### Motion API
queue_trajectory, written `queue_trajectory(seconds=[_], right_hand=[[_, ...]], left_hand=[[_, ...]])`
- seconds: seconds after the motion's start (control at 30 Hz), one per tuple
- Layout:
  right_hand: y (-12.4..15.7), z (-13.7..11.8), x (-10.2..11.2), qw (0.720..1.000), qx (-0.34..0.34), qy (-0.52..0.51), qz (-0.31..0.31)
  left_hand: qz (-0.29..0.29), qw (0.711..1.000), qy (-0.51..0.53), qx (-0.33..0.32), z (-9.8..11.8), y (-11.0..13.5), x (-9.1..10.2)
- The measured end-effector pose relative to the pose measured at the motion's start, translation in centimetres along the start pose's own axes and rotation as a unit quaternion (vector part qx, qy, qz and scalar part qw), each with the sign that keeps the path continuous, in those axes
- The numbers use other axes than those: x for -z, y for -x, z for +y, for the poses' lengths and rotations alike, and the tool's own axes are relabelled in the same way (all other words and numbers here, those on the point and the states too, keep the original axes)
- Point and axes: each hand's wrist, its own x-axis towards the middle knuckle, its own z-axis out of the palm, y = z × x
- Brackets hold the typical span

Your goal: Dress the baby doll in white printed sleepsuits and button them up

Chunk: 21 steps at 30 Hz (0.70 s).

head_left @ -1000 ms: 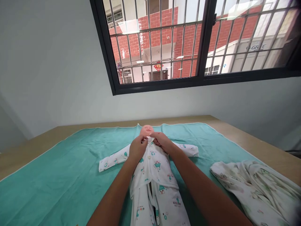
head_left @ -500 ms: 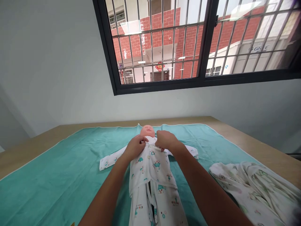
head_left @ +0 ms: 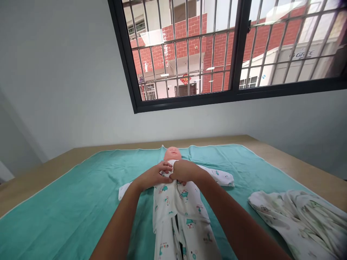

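Observation:
A baby doll [head_left: 172, 153] lies on its back on a teal sheet [head_left: 81, 202], its head toward the wall. It wears a white printed baby outfit [head_left: 187, 211] with both sleeves stretched out to the sides. At the upper chest, my left hand [head_left: 155, 176] pinches the front edge of the outfit near the neckline. My right hand [head_left: 185, 171] is closed on the same front edge, right beside the left fingers. The exact bit of cloth between the fingertips is hidden. Below the hands the front panels meet, with a gap lower down between the legs.
A crumpled white printed cloth [head_left: 303, 216] lies on the sheet at the right. The sheet covers a wooden table [head_left: 273, 153] pushed up to a grey wall [head_left: 73, 79]. Above it is a barred window [head_left: 187, 103] with a dark frame.
My right hand has moved left and down to the middle of the chest. The left hand has come down slightly, and the two now meet. The view has shifted a little.

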Motion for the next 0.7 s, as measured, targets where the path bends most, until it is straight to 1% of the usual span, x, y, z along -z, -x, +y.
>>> queue_trajectory(seconds=[0.13, 0.27, 0.37, 0.57, 0.7], right_hand=[[0.2, 0.4, 0.3, 0.999, 0.008, -0.033, -0.009], [0.9, 0.7, 1.1, 0.991, 0.04, -0.126, 0.0], [0.9, 1.3, 1.3, 0.984, 0.047, -0.173, 0.005], [-0.5, 2.9, 0.3, 0.974, 0.039, -0.223, -0.009], [-0.8, 3.8, -0.4, 0.959, 0.055, -0.277, -0.004]], left_hand=[[0.046, 0.999, 0.001, -0.005, -0.4, -0.8, -0.7], [0.082, 0.996, -0.005, -0.02, -1.2, -1.4, -1.1], [0.092, 0.995, -0.008, -0.032, -1.4, -1.6, -1.2], [0.126, 0.992, -0.007, -0.026, -1.1, -1.6, -1.7], [0.123, 0.992, -0.013, -0.024, -1.0, -1.5, -1.7]])
